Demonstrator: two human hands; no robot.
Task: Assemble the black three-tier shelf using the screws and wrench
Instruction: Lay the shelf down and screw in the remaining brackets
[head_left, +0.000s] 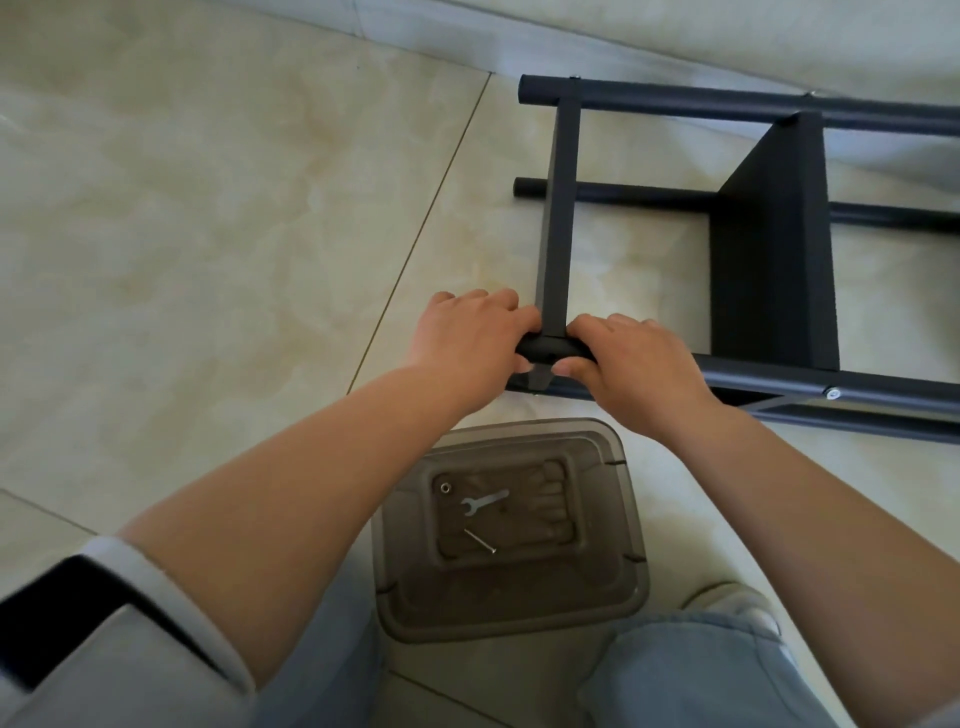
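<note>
left hand (470, 332) grips tube end, fingers curled, left of shelf (774, 249) crossbar | right hand (631, 364) grips same tube, right of crossbar | wrench (483, 502), screw (479, 540) in bin (613, 587) below shelf | risk: unbolted joint slips, holes misalign

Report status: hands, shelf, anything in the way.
Left hand and right hand both grip the shelf post end. Shelf lies on its side. Wrench and screw unused in the box. Nothing blocking.
</note>
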